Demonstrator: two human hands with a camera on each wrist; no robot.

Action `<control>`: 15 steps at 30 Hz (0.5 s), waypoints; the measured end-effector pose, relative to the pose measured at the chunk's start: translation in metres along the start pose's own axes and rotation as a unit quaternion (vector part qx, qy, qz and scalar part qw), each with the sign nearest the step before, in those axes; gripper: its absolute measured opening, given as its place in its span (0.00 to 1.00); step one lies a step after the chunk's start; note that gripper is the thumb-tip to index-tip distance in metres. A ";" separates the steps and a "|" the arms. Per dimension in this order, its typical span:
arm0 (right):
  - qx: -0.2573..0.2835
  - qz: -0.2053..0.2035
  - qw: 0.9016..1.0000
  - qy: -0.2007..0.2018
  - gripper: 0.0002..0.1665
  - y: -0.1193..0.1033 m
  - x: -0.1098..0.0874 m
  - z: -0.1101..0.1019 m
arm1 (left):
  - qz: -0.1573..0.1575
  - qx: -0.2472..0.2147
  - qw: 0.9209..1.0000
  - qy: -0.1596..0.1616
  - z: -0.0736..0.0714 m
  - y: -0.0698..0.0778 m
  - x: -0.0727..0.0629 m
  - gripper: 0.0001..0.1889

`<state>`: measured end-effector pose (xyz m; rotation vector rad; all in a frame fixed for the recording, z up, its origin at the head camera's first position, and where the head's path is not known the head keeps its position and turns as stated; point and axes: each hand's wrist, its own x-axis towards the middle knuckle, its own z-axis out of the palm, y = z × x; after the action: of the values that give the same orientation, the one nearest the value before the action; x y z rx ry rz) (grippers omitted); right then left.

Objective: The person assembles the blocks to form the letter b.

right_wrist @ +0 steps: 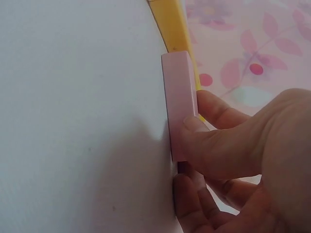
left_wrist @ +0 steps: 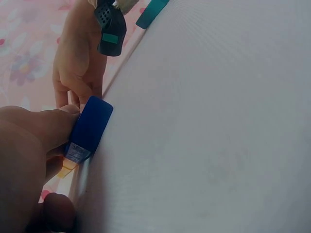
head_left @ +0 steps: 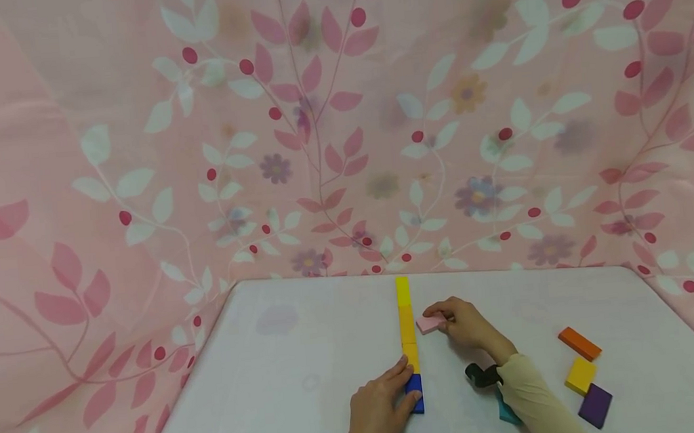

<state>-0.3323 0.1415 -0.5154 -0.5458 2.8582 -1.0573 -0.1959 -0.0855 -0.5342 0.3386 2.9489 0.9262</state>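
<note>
A straight row of blocks runs down the white table: a bright yellow block (head_left: 402,291) at the far end, an orange-yellow block (head_left: 406,324), another yellow block (head_left: 412,357), then a blue block (head_left: 416,401) nearest me. My left hand (head_left: 380,407) pinches the blue block between thumb and fingers, its index fingertip reaching the yellow block beyond. To the right of the row, my right hand (head_left: 467,322) holds a pink block (right_wrist: 179,102) by thumb and fingers. In the head view a small gap separates the pink block from the row.
On the right side of the table (head_left: 262,386) lie an orange block (head_left: 580,343), a yellow block (head_left: 580,375) and a purple block (head_left: 595,406). A teal block (head_left: 507,410) is partly hidden by the right sleeve (head_left: 535,399). Floral cloth (head_left: 341,142) hangs behind the table.
</note>
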 end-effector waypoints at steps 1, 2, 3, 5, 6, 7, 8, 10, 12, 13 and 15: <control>-0.002 0.000 1.000 0.000 0.21 0.000 0.000 0.000 | 0.001 0.002 1.000 0.001 0.000 0.000 0.000 0.27; -0.001 -0.002 1.000 -0.001 0.21 0.000 -0.001 0.000 | 0.001 0.004 1.000 0.002 0.001 0.000 0.000 0.27; -0.002 -0.001 1.000 -0.001 0.21 0.000 -0.001 0.000 | 0.001 0.005 1.000 0.002 0.001 -0.001 0.000 0.27; 0.000 0.001 1.000 -0.003 0.21 0.001 -0.001 0.001 | 0.001 0.004 1.000 0.002 0.002 -0.001 0.000 0.27; 0.001 0.003 1.000 -0.004 0.21 0.001 -0.001 0.001 | 0.000 0.002 1.000 0.001 0.002 -0.001 0.001 0.27; 0.001 0.004 1.000 -0.005 0.21 0.001 -0.001 0.001 | 0.000 0.001 1.000 0.000 0.002 -0.001 0.000 0.27; 0.003 0.005 1.000 -0.005 0.21 0.001 -0.001 0.001 | -0.001 0.001 1.000 -0.001 0.002 -0.001 0.000 0.27; 0.004 0.007 1.000 -0.006 0.21 0.001 -0.001 0.002 | 0.000 -0.001 1.000 -0.001 0.001 -0.001 0.000 0.27; 0.004 0.005 1.000 -0.007 0.21 0.000 0.000 0.001 | 0.002 0.001 1.000 0.000 0.001 -0.001 0.000 0.27; 0.005 0.005 1.000 -0.008 0.21 -0.001 -0.001 0.001 | 0.002 0.001 1.000 0.001 0.001 -0.001 0.000 0.27; 0.008 0.006 1.000 -0.011 0.21 -0.002 -0.001 0.001 | 0.002 -0.001 1.000 0.001 0.001 -0.001 0.000 0.27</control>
<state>-0.3304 0.1396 -0.5146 -0.5362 2.8280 -1.0631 -0.1964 -0.0858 -0.5356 0.3440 2.9496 0.9314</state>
